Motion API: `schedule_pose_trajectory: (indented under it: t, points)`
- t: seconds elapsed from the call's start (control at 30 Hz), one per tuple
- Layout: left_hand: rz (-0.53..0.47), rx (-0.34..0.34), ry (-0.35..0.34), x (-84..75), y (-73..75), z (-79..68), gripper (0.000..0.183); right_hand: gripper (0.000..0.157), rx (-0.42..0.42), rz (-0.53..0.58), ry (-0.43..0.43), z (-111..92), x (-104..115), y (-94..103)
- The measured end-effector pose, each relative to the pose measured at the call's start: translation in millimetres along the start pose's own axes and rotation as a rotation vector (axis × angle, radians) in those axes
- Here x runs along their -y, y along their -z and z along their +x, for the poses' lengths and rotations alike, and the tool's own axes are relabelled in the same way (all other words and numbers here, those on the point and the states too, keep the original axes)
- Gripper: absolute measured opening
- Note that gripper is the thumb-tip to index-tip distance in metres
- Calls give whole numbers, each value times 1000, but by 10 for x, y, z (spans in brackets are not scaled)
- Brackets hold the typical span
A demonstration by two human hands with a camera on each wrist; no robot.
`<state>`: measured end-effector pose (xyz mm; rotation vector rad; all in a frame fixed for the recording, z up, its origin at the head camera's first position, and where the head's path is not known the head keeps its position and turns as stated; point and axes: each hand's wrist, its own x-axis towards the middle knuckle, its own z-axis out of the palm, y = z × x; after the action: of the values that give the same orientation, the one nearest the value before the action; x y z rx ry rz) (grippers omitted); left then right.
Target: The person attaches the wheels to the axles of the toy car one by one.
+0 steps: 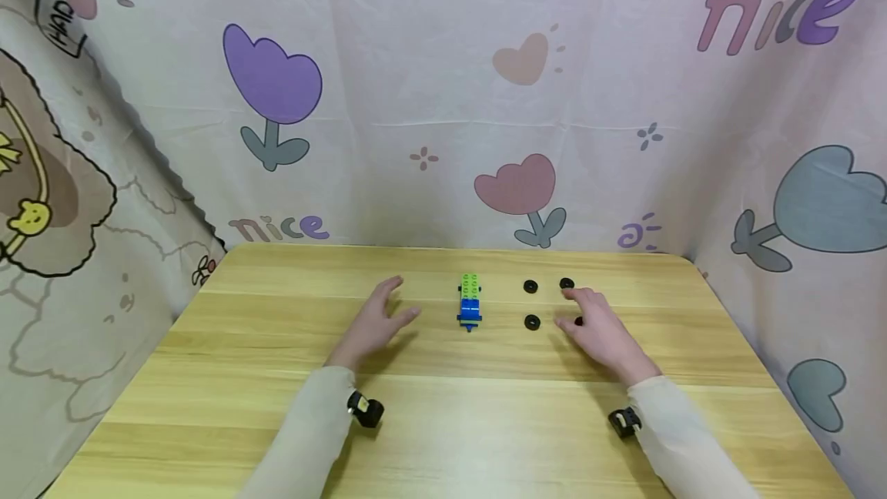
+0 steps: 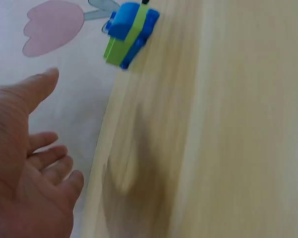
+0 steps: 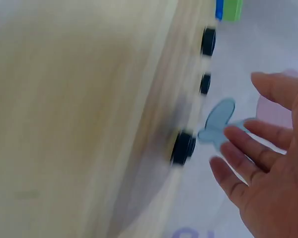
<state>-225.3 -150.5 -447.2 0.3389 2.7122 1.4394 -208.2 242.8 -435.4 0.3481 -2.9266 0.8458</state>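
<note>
A small toy car of blue and lime-green building bricks [image 1: 470, 303] lies on the table, its long side running away from me. To its right are several black toy wheels, among them a near-left wheel [image 1: 532, 323], a far-left wheel [image 1: 530, 286] and a far-right wheel [image 1: 567, 283]. My right hand [image 1: 601, 329] hovers over the right-hand wheels, partly covering the near one, fingers spread and holding nothing. Left of the car, my left hand [image 1: 376, 322] hangs above the table, thumb apart from the fingers, with nothing in it. In the left wrist view the brick car [image 2: 126, 32] is beyond the thumb.
The wooden table [image 1: 443, 437] ends at a back edge against a printed curtain [image 1: 416, 98]. Another curtain [image 1: 104, 314] hangs along the left side. A small black camera is strapped on each wrist, over beige sleeves.
</note>
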Motion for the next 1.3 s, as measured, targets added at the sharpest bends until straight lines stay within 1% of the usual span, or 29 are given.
schedule_pose_trajectory:
  t: [0.17, 0.23, 0.33, 0.43, 0.6, 0.77, 0.87, 0.97, 1.1, 1.3]
  points:
    - [-107, 63, 16, -75, -220, 161, 86, 44, 43, 3, 45, 101, 137, -149]
    - [-139, 85, 20, -98, -296, 219, 90, 43, 74, 14, 49, 130, 173, -189]
    - [-150, 117, 14, -134, -383, 305, 96, 42, 113, 22, 41, 162, 216, -232]
    - [-133, 145, -6, -178, -446, 396, 101, 43, 136, 2, 38, 179, 243, -251]
    - [-62, 181, -32, -237, -522, 541, 108, 43, 167, -28, 41, 196, 293, -249]
    - [-9, 233, -14, -278, -594, 641, 117, 42, 184, -44, 38, 221, 331, -259]
    - [2, 261, -9, -301, -631, 677, 120, 40, 186, -54, 36, 237, 345, -275]
    - [18, 272, -25, -315, -657, 706, 119, 37, 185, -57, 35, 249, 360, -290]
    - [20, 278, -37, -315, -688, 732, 118, 34, 186, -67, 35, 262, 367, -302]
    - [27, 265, -14, -339, -735, 740, 112, 29, 172, -80, 23, 271, 339, -306]
